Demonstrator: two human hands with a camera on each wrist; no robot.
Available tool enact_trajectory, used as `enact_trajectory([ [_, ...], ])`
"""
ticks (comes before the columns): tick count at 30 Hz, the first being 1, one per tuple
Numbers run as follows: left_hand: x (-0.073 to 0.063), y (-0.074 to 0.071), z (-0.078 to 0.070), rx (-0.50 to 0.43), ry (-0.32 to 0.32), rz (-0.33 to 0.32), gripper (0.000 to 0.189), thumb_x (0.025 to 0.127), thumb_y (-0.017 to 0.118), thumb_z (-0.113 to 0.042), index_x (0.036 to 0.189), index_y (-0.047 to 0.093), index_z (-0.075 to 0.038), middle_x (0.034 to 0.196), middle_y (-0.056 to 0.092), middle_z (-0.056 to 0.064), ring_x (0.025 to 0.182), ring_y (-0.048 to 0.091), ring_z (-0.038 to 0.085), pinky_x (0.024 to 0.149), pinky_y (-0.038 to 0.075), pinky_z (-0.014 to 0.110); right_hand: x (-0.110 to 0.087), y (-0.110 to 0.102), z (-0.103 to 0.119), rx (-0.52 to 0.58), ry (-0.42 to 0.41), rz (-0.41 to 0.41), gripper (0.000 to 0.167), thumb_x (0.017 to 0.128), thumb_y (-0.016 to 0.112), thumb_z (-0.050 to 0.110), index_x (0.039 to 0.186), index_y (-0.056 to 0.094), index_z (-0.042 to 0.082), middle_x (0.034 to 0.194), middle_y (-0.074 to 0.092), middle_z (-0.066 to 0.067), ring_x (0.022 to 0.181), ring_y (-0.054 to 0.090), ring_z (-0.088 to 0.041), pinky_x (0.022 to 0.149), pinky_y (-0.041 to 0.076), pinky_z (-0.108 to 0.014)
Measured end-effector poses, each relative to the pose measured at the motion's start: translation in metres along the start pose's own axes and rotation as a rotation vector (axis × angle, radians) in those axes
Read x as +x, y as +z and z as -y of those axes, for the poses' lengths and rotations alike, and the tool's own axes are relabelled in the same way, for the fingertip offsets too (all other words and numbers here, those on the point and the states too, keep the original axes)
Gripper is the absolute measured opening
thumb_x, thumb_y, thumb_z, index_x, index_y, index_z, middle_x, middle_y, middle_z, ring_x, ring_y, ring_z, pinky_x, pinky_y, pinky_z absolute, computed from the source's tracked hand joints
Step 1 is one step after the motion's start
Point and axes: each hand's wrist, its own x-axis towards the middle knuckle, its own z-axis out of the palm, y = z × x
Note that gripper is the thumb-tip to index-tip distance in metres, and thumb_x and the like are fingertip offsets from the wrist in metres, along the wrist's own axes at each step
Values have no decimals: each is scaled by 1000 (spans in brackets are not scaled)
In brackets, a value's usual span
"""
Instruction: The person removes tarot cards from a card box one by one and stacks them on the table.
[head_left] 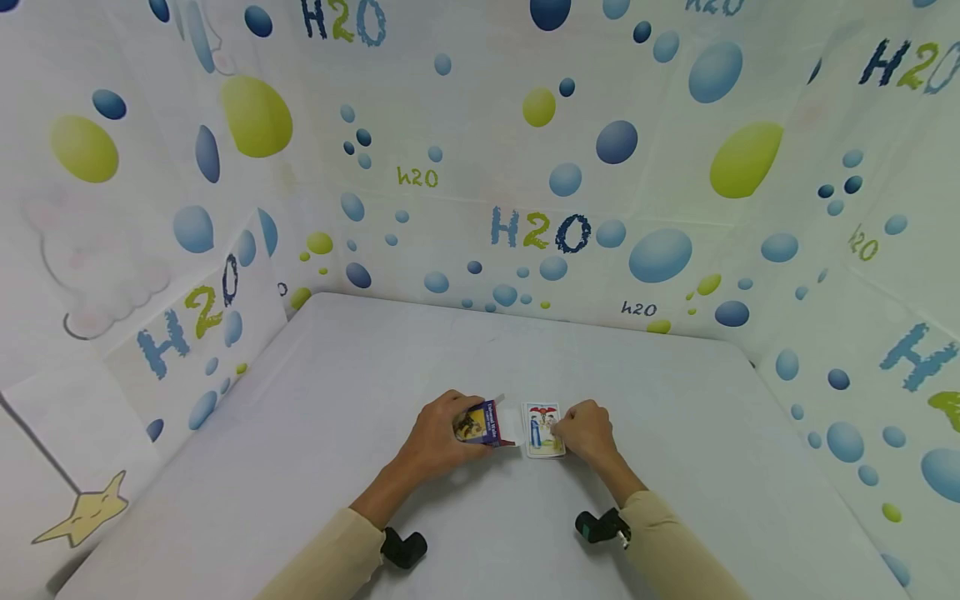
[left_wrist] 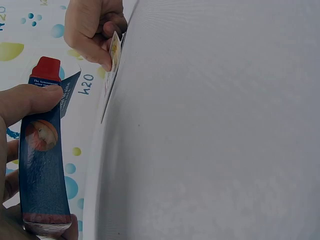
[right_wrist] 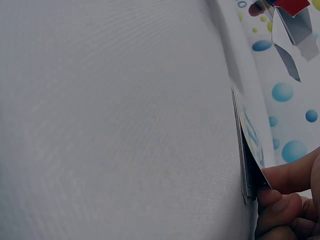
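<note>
My left hand [head_left: 442,433] grips a dark blue card box [head_left: 480,423] with a yellow picture and red edges. In the left wrist view the thumb lies across the narrow side of the box [left_wrist: 44,165], and its end flaps stand open. To the right, a small stack of picture cards [head_left: 542,442] lies face up on the white table. My right hand [head_left: 590,432] pinches the right edge of the top card [head_left: 543,421] between thumb and finger. In the right wrist view that edge of the card [right_wrist: 254,142] is lifted off the stack beneath.
The white table [head_left: 637,383] spreads around both hands. Behind it and at the sides hang white sheets [head_left: 480,100] printed with blue and green bubbles and H2O lettering. A black wrist camera [head_left: 405,547] sits by the left sleeve, another device [head_left: 600,527] by the right.
</note>
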Motion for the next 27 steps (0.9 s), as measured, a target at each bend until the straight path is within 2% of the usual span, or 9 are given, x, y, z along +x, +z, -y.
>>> enact_trajectory([
  [12,-1,0,1,6,14,-1,70,70,94,-30,132,67,-13,115,65,2,95,56,13,83,48,34,-3,-2,1,-64,-1,-13,27,80,81,17,61,65,6,60,60,-4,57,52,-17,46,37,-26],
  [27,0,1,-2,8,-2,10,70,71,93,-31,133,66,-13,116,65,4,97,55,14,84,48,34,-1,-1,-9,-13,-33,-26,33,81,82,21,59,63,8,54,59,0,53,51,-15,46,35,-27],
])
